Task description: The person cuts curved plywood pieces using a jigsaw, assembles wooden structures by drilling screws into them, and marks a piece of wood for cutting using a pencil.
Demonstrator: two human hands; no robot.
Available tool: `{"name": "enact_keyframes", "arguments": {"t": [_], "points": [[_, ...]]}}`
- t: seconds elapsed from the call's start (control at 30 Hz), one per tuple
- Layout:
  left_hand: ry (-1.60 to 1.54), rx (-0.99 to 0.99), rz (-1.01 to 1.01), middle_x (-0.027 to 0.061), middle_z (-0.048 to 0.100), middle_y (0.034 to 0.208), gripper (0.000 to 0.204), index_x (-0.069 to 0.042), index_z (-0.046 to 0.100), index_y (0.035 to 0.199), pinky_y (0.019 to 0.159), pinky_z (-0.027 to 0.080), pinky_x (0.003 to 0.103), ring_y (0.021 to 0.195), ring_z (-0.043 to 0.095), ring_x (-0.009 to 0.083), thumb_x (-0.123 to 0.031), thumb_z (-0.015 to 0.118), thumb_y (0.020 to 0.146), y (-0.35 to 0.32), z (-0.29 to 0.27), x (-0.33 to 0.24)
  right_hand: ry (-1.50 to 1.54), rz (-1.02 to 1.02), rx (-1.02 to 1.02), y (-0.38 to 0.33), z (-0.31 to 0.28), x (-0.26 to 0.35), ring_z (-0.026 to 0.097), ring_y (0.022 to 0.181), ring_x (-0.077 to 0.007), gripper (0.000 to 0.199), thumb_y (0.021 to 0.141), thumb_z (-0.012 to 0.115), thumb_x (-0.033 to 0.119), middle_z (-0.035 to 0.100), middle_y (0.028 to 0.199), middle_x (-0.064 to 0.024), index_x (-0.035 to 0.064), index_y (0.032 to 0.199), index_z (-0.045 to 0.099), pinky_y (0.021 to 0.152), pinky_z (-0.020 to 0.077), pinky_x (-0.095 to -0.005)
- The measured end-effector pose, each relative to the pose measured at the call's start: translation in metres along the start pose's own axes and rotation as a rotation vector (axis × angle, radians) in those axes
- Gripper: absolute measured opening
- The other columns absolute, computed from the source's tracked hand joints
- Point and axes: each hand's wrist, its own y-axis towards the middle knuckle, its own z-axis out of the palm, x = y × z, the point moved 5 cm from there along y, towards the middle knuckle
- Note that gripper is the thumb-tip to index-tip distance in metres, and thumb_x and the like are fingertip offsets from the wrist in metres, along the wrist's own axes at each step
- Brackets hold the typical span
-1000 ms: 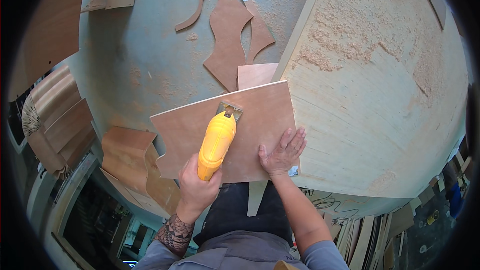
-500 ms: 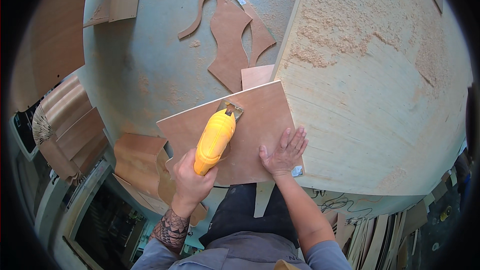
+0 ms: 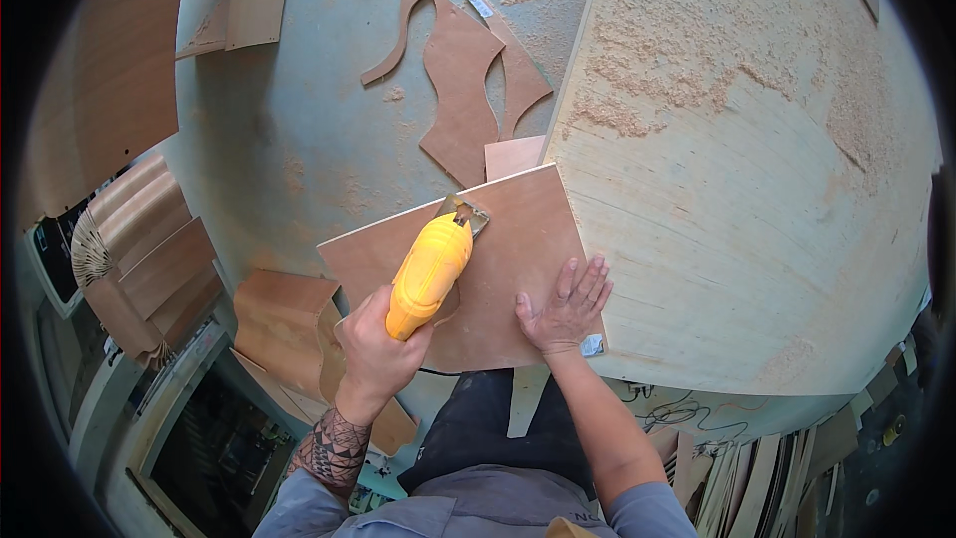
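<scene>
A yellow jigsaw (image 3: 430,264) is gripped at its rear by my left hand (image 3: 381,344). Its metal base plate rests on a reddish-brown plywood board (image 3: 513,249), close to the board's far edge. A curved cut line shows beside the tool's body, partly hidden under it. My right hand (image 3: 566,309) lies flat with fingers spread on the board's right side, holding nothing. Near its wrist a small label (image 3: 593,344) sticks to the board's corner. The board overhangs the table's near edge above my legs.
Wavy cut plywood pieces (image 3: 460,85) and a thin curved strip (image 3: 406,25) lie beyond the board. Sawdust covers a raised pale panel (image 3: 697,219) at right. Stacked curved pieces (image 3: 149,249) stand at left. Cables (image 3: 687,413) hang below the table edge, near upright offcuts (image 3: 747,478).
The jigsaw has shifted slightly toward the board's far edge, its base turning a little. My right hand stays in place on the board. The whole view has drifted slightly.
</scene>
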Motion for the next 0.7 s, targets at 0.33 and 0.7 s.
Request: {"name": "enact_keyframes", "arguments": {"t": [0.33, 0.7], "points": [[-0.002, -0.005, 0.048, 0.0177, 0.075, 0.093, 0.026, 0.001, 0.072, 0.106, 0.076, 0.058, 0.038, 0.084, 0.075, 0.0340, -0.003, 0.079, 0.081, 0.008, -0.001, -0.007, -0.002, 0.006, 0.013, -0.001, 0.002, -0.002, 0.014, 0.162, -0.0496, 0.106, 0.093, 0.059, 0.064, 0.015, 0.173, -0.0342, 0.0072, 0.171, 0.016, 0.128, 0.0129, -0.0644], [-0.006, -0.029, 0.069, 0.0176, 0.074, 0.093, 0.032, -0.003, 0.070, 0.105, 0.073, 0.059, 0.042, 0.086, 0.075, 0.0374, -0.008, 0.085, 0.078, 0.011, -0.001, -0.010, 0.014, 0.015, 0.006, 0.000, 0.002, -0.001, 0.016, 0.161, -0.0504, 0.109, 0.088, 0.065, 0.063, 0.018, 0.172, -0.0333, 0.0101, 0.171, 0.017, 0.128, 0.0153, -0.0660]]}}
